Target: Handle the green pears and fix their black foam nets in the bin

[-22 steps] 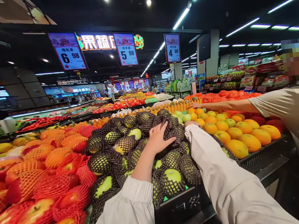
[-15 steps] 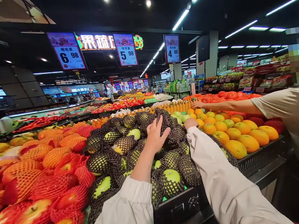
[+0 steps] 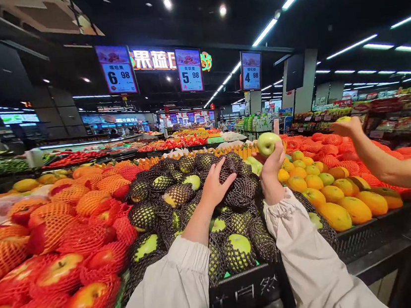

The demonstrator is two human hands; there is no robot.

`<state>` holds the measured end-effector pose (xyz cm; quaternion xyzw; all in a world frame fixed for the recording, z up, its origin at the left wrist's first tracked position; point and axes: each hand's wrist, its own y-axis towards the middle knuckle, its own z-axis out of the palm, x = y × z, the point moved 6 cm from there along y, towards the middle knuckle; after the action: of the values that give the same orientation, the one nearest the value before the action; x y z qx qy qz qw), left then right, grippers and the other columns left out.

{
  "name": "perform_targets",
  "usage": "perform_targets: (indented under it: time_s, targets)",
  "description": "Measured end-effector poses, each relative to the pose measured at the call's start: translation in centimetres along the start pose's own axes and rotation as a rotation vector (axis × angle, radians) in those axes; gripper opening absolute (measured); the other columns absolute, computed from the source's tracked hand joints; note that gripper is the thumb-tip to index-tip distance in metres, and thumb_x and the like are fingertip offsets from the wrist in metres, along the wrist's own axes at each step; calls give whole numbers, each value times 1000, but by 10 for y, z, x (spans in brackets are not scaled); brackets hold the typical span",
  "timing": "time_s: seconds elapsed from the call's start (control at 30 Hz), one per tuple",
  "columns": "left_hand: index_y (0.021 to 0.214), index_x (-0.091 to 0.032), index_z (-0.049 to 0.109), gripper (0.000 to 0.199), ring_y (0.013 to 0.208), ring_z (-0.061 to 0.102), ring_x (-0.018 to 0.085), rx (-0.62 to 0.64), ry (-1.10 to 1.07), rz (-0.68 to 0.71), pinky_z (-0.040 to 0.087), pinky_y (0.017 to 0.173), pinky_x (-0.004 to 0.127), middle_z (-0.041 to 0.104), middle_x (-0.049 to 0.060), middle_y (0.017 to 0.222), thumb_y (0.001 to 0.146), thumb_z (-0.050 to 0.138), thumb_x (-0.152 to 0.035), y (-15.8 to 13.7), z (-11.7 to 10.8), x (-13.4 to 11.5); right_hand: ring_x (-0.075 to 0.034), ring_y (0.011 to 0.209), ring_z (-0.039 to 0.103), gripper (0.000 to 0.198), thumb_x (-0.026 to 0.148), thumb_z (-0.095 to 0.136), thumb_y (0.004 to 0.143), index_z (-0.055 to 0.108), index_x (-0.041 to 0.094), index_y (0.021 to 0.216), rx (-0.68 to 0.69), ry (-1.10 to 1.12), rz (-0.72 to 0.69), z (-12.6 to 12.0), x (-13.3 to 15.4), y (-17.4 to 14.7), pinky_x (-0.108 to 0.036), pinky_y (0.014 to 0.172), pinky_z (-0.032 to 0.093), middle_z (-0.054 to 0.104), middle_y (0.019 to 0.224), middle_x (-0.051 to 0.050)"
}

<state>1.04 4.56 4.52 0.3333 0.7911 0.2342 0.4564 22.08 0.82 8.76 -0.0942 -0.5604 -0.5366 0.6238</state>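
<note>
My right hand (image 3: 273,170) holds up a bare green apple (image 3: 269,144) above the back right of the apple pile, its fingers wrapped round the fruit from below. My left hand (image 3: 217,185) rests with fingers spread on the heap of green apples in black foam nets (image 3: 238,195). Some netted apples under that palm are hidden. A few bare green apples (image 3: 254,164) lie just left of my right wrist, partly covered by it.
Red apples in red and orange nets (image 3: 60,267) fill the left side. Oranges (image 3: 332,196) lie to the right, with red-netted fruit (image 3: 328,149) behind. Another person's hand (image 3: 348,127) holds a yellowish fruit there. A black crate edge (image 3: 244,286) runs along the front.
My right hand has risen from the back of the pile with a green apple in it. My left hand stays on the netted apples. The other person's hand has lifted a fruit.
</note>
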Motion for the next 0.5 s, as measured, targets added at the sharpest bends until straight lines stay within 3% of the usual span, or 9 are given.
perform_targets:
  time_s: [0.07, 0.2, 0.33, 0.4, 0.5]
  targets:
    - [153, -22, 40, 73, 152, 27, 31, -78, -29, -23, 28, 123, 49, 42, 11, 158, 88, 63, -48, 2, -1, 6, -17, 57, 59, 57, 64, 18, 90, 50, 22, 111, 89, 199, 149, 21, -14, -24, -35, 54, 55, 61, 86, -5]
    - [153, -18, 33, 69, 149, 36, 24, -283, -158, -125, 27, 124, 41, 38, 14, 159, 89, 56, -25, 8, -8, 25, -13, 42, 46, 42, 65, 45, 83, 51, 25, 92, 319, 518, 518, 54, -50, -57, -32, 51, 57, 56, 63, 2]
    - [158, -20, 5, 87, 139, 50, 18, -416, -381, -266, 37, 119, 33, 43, 15, 156, 87, 54, -14, 11, -12, 47, -13, 44, 55, 37, 57, 42, 90, 54, 22, 91, 328, 532, 561, 52, -59, -51, -31, 59, 61, 59, 61, 2]
    - [155, -20, 14, 82, 131, 58, 18, -470, -517, -296, 45, 112, 32, 53, 16, 146, 86, 57, -17, 12, -12, 55, -13, 49, 60, 36, 56, 42, 91, 56, 22, 94, 327, 541, 541, 49, -57, -44, -32, 63, 62, 62, 64, 1]
    - [131, -17, 48, 56, 120, 65, 21, -507, -778, -246, 52, 105, 35, 63, 15, 134, 80, 68, -30, 15, -11, 60, -18, 59, 66, 46, 64, 44, 89, 60, 20, 94, 407, 554, 496, 49, -53, -40, -36, 62, 62, 64, 68, -2]
